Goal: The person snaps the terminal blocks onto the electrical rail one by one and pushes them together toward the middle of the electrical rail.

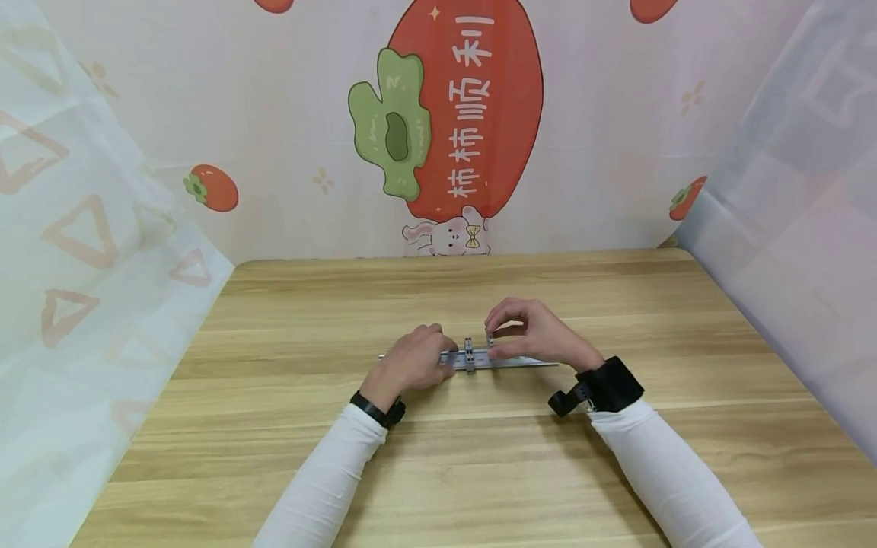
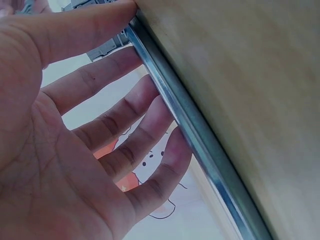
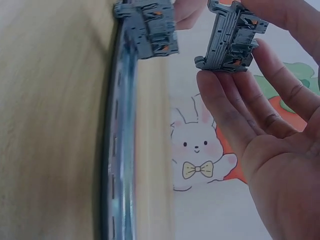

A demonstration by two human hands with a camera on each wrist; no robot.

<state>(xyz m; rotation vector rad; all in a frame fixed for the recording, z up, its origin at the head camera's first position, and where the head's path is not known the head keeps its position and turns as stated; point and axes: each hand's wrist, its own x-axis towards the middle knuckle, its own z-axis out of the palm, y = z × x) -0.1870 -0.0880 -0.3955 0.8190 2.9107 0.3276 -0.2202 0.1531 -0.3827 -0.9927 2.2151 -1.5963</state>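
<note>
A slotted metal DIN rail (image 1: 507,363) lies across the wooden table. My left hand (image 1: 414,358) holds it left of centre; in the left wrist view the thumb is on one side and the fingertips line the other edge of the rail (image 2: 185,120). Grey terminal blocks (image 1: 469,355) sit on the rail just right of that hand. My right hand (image 1: 537,332) pinches another grey terminal block (image 3: 230,40) between thumb and fingers. It is upright close above the rail, a small gap to the right of the mounted blocks (image 3: 150,30).
The wooden table (image 1: 274,441) reaches back to a printed cloth (image 1: 294,114) with persimmons and a rabbit. More cloth hangs along the left and right sides. Each wrist wears a black strap (image 1: 610,385) over or beside a white sleeve.
</note>
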